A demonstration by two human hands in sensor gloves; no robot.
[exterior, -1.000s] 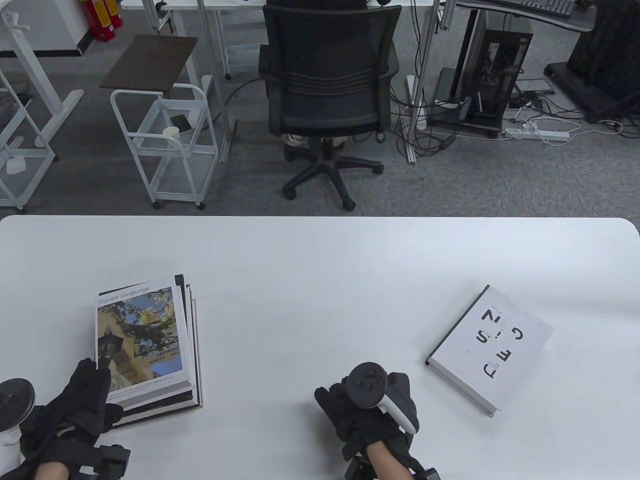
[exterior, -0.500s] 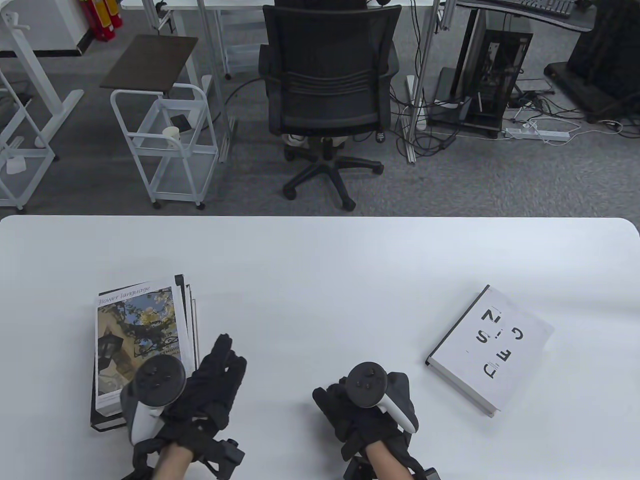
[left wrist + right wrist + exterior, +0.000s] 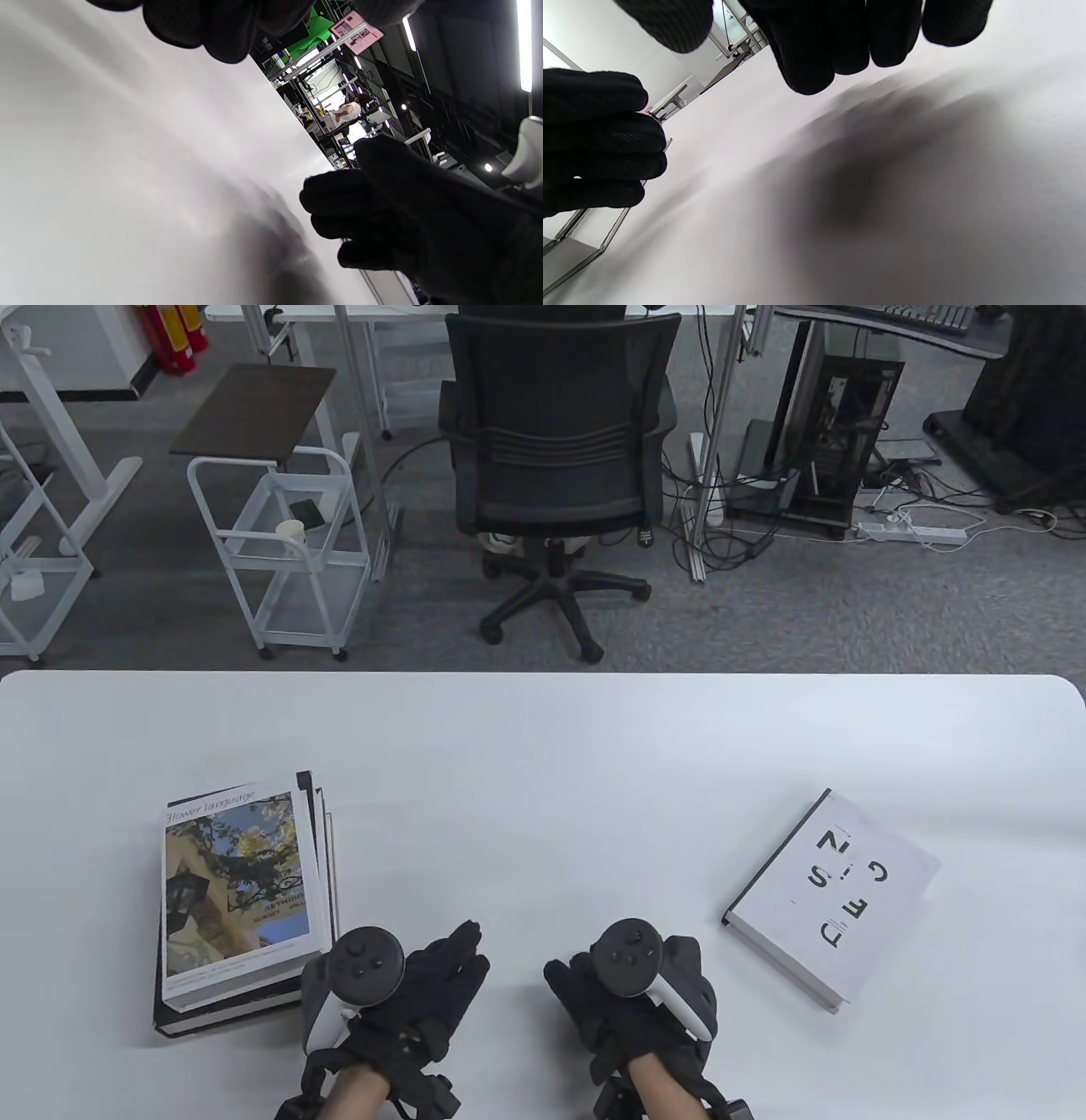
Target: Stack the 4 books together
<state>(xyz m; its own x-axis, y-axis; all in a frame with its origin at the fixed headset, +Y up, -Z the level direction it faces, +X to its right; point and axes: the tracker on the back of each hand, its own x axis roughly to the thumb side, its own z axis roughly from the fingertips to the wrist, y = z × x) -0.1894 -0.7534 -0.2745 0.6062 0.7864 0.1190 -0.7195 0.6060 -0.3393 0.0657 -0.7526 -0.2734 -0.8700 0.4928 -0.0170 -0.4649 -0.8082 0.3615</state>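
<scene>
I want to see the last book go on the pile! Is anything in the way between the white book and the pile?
Only the two hands. The left hand and right hand rest on the table between the white book and the pile; otherwise nothing.

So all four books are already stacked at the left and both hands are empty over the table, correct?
Not quite. The table view shows the stack at the left, but the white book lies apart at the right. The left hand and right hand are indeed empty over the table.
</scene>
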